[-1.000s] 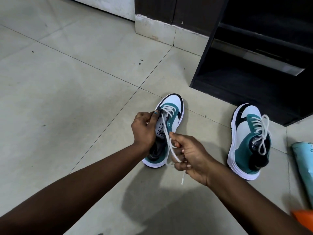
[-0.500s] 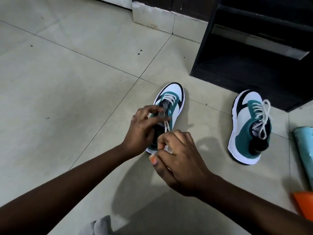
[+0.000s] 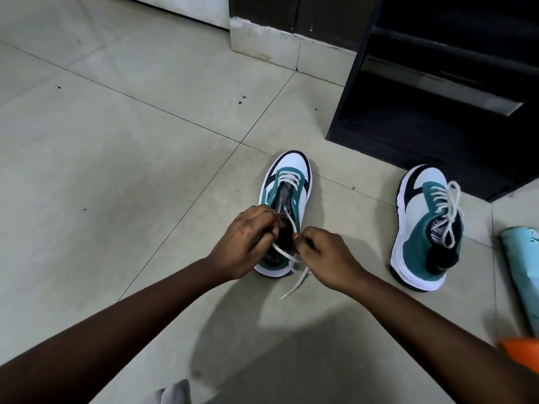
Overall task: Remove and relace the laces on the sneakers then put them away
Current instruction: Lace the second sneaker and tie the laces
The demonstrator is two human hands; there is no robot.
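A teal, white and black sneaker (image 3: 294,176) stands on the tiled floor, toe pointing away, laced only through its front eyelets. Its white lace (image 3: 294,279) trails loose past the heel onto the floor. My left hand (image 3: 245,243) grips the sneaker's collar and tongue on the left side, fingers curled. My right hand (image 3: 320,252) pinches the lace just right of the opening. A second matching sneaker (image 3: 420,228) sits to the right, fully laced with a tied bow.
A dark shoe rack (image 3: 437,106) with open shelves stands at the upper right, close behind the second sneaker. A light blue object (image 3: 522,258) and an orange object (image 3: 522,354) lie at the right edge. A bit of grey cloth (image 3: 175,392) shows at the bottom.
My right hand has moved off the top of the sneaker to its right side, pulling a lace strand out. The lace end now trails on the floor. The camera tilted slightly.
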